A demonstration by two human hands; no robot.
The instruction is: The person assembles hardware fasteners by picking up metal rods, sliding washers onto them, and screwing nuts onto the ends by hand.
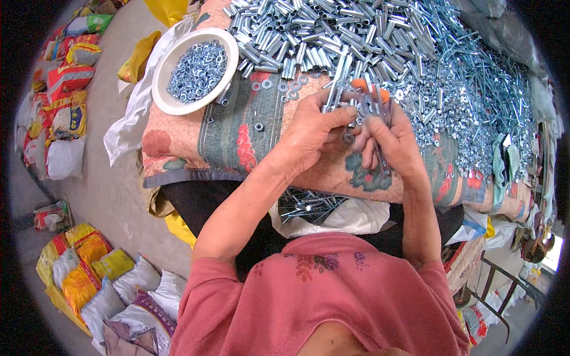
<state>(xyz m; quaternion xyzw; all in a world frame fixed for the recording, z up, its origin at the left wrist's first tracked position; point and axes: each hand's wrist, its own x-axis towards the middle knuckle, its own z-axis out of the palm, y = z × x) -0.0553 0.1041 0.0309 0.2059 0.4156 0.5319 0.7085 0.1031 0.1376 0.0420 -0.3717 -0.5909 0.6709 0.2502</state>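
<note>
My left hand is closed around several long silvery bolts that stick up past its fingers. Close against it, my right hand has its fingers curled around more thin bolts, whose ends point down below the palm. The fingertips nearly meet around small nuts or washers; exactly which fingers grip these is hard to make out. Orange covers show on fingertips behind the bolts. Both hands are above a patterned quilt, in front of a heap of metal sleeves.
A white bowl of small nuts stands at left on the quilt. Loose washers lie beside it. Long bolts and scattered nuts spread to the right. Below the quilt's edge, an open white sack holds more bolts. Filled bags lie on the floor.
</note>
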